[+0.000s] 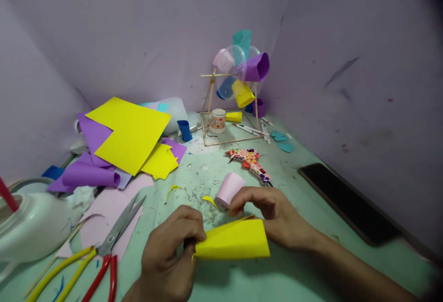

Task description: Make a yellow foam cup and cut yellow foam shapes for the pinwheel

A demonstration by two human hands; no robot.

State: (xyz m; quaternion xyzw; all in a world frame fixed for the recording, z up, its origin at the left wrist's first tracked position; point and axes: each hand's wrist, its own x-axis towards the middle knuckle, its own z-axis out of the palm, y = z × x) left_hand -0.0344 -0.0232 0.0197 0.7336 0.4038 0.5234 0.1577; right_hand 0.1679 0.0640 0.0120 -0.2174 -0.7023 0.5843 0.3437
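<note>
A folded piece of yellow paper lies across both hands just above the table, narrower at its left end. At that narrow end my left hand is closed, pinching the paper between thumb and curled fingers. My right hand grips its wide right end, with the thumb partly hidden behind the paper and the index finger bent over the top edge. Just beyond the right hand stands a pink paper cup shape. Small yellow paper scraps are scattered in front of the hands.
Scissors and yellow and red handles lie left, beside a white pot. Yellow sheets are piled behind. A stick frame carries a wheel of coloured paper cups. A patterned glue gun and phone lie right.
</note>
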